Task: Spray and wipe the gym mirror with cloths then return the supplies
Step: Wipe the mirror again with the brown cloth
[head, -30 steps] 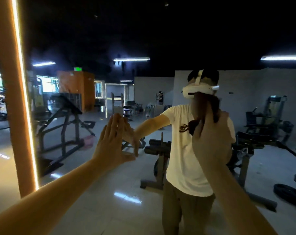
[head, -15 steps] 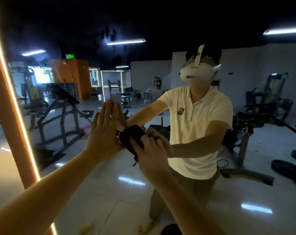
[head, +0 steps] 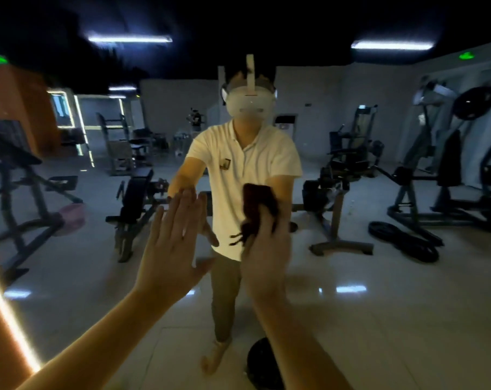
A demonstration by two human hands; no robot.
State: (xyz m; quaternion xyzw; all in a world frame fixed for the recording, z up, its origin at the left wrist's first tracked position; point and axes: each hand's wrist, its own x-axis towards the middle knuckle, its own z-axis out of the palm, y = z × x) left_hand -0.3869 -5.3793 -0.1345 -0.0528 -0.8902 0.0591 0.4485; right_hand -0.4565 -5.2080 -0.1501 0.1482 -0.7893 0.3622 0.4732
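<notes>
Cloth (head: pixel 257 205) on glass: a person in a dim gym faces the wall mirror (head: pixel 379 291) with both arms stretched forward, the dark rag lying against the pane at the right hand (head: pixel 267 254). The rag's long axis runs near upright with a slight lean. Its squared upper end rises above the right fingertips, while its ragged lower end, trailing loose threads, points down and left toward the thumb side of the left hand (head: pixel 172 243). The right hand shows its back to the camera and is smeared by motion. Its fingers merge with the rag's dark shape, so it cannot be told whether they pinch the fabric or press it flat. The left hand lies flat on the glass just left of the rag, fingers (head: pixel 179 220) straight, close together and pointing up, thumb out to the right, grasping nothing. Its fingertips meet those of its reflection. Beyond the fingers the mirror gives back the person in a white headset (head: pixel 250 104) and a pale polo shirt (head: pixel 247 164), with weight machines (head: pixel 447 161) right of the right hand and a bench (head: pixel 134 192) left of the left fingers. A glowing light strip (head: pixel 10 319) edges the mirror's frame, far left of the left wrist.
</notes>
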